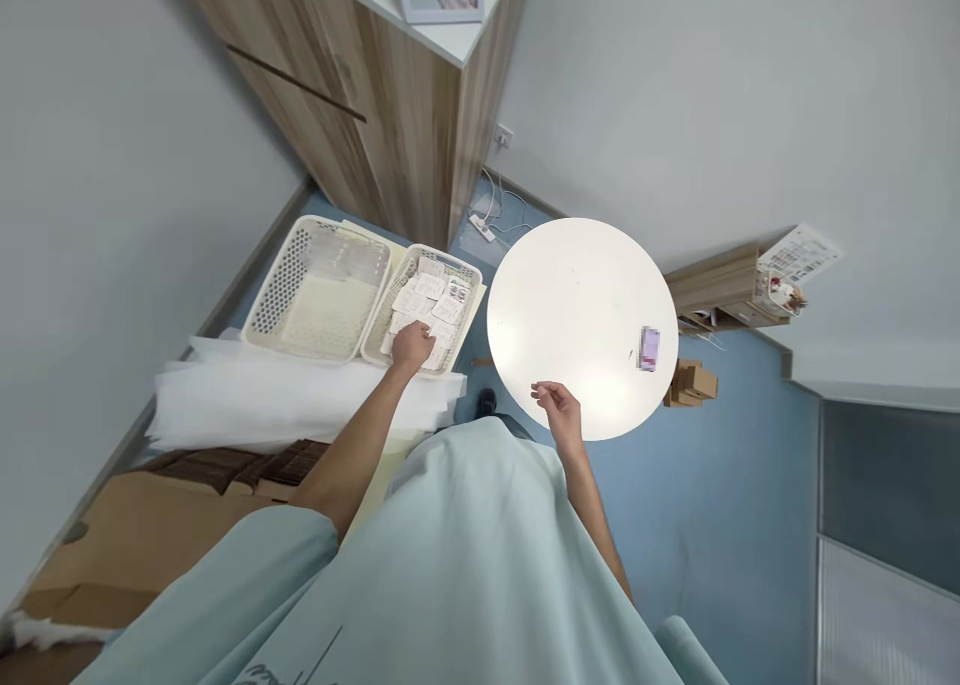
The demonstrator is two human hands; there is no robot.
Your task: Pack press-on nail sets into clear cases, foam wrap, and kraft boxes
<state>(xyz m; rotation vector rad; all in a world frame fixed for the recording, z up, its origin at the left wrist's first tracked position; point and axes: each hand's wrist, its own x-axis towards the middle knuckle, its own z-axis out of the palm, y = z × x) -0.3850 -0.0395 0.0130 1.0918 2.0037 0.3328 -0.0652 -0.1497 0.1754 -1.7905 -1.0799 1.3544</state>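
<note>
My left hand (413, 347) reaches down into the smaller white plastic basket (373, 337), at its near side. Its fingers are curled in against the flat white packets (431, 286) piled there; whatever they grip, if anything, is hidden. One packet (456, 291) in the pile carries dark and coloured print. Over the near left edge of the round white table (577, 305), my right hand (561, 410) is held with loosely bent fingers, apart, and nothing visible in them. A small purple-and-pink item (649, 349), blurred in the picture, lies on the table's right side.
A larger white basket (262, 315) stands left of the small one. White wrapping sheets (247, 395) and an open cardboard box (150, 530) lie nearer me. A wooden cabinet (390, 85) rises behind, with a power strip (481, 228) beside it. Small cartons (694, 382) sit right of the table.
</note>
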